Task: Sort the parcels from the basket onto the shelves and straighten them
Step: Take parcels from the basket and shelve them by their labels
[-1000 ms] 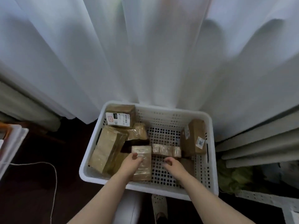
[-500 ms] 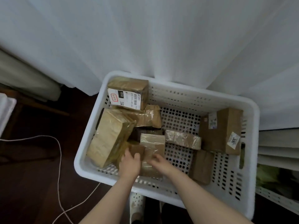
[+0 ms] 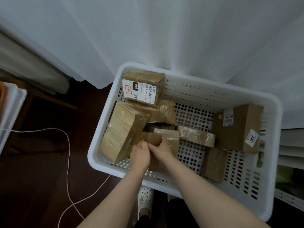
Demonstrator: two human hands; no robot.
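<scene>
At the far left edge a white bin stands on the floor, and a white cord loops across toward the basket, which sits against a white curtain.

Along the basket's left wall a big taped parcel leans, its long axis running from the near-left corner up toward the middle. Behind it, in the back-left corner, a labelled parcel shows me its label and rests on a crumpled parcel.

At the big parcel's near end my left hand and right hand meet on a small parcel. The left fingers curl against its left side and the right fingers wrap over its right edge, so both are grasping it. Only its far end shows, so I cannot tell its long axis. It is wedged between the big taped parcel and a flat parcel, with little room on either side. A white shoe shows below the front rim.

Further right a slim parcel lies crosswise, its long axis left to right and dipping rightward, with bare perforated bottom behind and in front of it. A brown parcel lies near the front wall, and a large brown box leans at the right wall.
</scene>
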